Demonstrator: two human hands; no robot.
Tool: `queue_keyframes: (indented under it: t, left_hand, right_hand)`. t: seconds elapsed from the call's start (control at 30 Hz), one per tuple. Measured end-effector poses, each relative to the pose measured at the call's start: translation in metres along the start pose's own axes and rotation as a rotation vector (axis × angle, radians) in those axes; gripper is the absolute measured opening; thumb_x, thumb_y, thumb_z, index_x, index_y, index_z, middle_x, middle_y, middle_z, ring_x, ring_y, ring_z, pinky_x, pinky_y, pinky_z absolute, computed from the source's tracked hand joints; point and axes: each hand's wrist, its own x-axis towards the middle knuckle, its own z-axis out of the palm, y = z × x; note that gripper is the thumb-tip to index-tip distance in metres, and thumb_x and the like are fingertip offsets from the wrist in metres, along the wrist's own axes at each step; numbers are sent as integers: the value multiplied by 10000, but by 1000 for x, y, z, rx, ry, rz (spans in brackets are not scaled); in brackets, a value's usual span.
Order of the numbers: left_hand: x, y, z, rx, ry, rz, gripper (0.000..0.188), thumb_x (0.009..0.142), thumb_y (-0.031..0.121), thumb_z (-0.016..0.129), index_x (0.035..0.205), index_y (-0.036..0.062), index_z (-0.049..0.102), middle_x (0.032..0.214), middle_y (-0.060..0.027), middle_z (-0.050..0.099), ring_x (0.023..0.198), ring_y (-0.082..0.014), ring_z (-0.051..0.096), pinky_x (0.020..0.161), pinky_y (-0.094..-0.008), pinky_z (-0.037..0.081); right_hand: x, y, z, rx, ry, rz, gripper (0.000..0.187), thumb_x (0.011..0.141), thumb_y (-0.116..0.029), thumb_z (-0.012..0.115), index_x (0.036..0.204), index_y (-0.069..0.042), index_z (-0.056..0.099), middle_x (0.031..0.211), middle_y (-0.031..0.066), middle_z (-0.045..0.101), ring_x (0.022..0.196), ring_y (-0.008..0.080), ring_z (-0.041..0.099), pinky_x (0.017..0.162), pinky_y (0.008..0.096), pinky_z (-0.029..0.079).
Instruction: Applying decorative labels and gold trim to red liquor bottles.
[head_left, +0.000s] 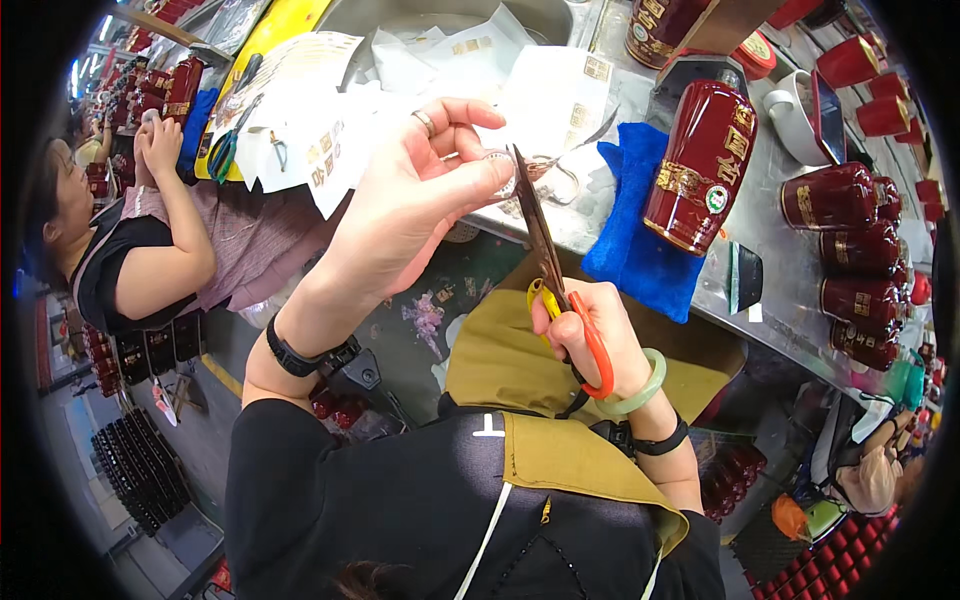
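Note:
Between thumb and fingers, my left hand (pixel 440 180) pinches a small round whitish piece (pixel 502 174), perhaps a label; its print is too small to tell. My right hand (pixel 598 335) grips scissors (pixel 540 235) with red and yellow handles. Their dark blades point up and lie right beside the round piece; whether they touch it I cannot tell. Just past the blades, thin brownish strips (pixel 545 168) lie tangled at the table edge. To the right, a dark red bottle (pixel 703 160) with gold decoration and a round green-white label leans on a blue cloth cushion (pixel 640 255).
Sheets of gold labels (pixel 320 160) cover the table on the left, near green-handled scissors (pixel 222 150). Behind them is a metal sink (pixel 350 22) holding white paper. Several red bottles (pixel 830 197) and a white mug (pixel 790 120) stand at right. A co-worker (pixel 150 220) sits at left.

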Motion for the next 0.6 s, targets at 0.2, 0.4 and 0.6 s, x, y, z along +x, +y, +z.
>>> queue_keyframes:
  t: [0.2,0.4,0.6]
  left_hand:
    - [-1,1,2,-2,3,-2,419,898,30,712,1255,-49,509,889,-4,569,862,-80,624,852,-225,530]
    - [1,3,-1,-10,-25,-4,422,889,18,717,1251,-53,512,884,-4,563,864,-84,629,864,-243,541]
    - [2,6,-2,-18,-60,4,424,891,16,717,1256,-53,512,881,-5,560,856,-86,629,894,-283,562]
  right_hand:
    - [-2,2,1,14,1,-16,731,840,-743,625,756,-19,571,585,-6,467,554,77,431,513,259,378]
    - [-3,0,-1,40,-13,-29,680,868,-688,652,751,-25,559,572,-4,433,571,87,390,525,285,364]
    - [-4,-4,-1,115,-52,-13,655,865,-672,667,746,-36,563,584,-34,439,576,66,391,520,266,354]
